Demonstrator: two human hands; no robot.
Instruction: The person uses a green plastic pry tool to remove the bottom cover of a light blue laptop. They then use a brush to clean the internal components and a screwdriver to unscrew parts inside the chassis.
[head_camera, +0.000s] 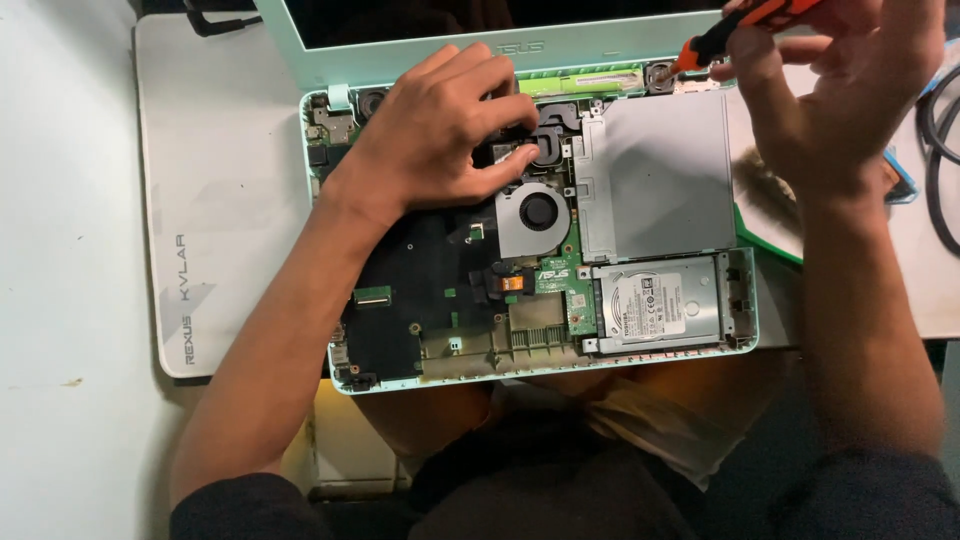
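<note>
The right hand (830, 90) is closed around an orange-and-black screwdriver (735, 25), wrist bent, the tip angled down onto the far right corner of the opened laptop (400, 370). The left hand (440, 130) lies palm down on the board, holding nothing, fingers curled by the heat pipe above the round fan (538, 212). The mint-green shell sits on a white mat (220, 180) and holds a dark motherboard, a large silver drive bay (655, 175) and a smaller hard drive (655, 305) near the front edge.
</note>
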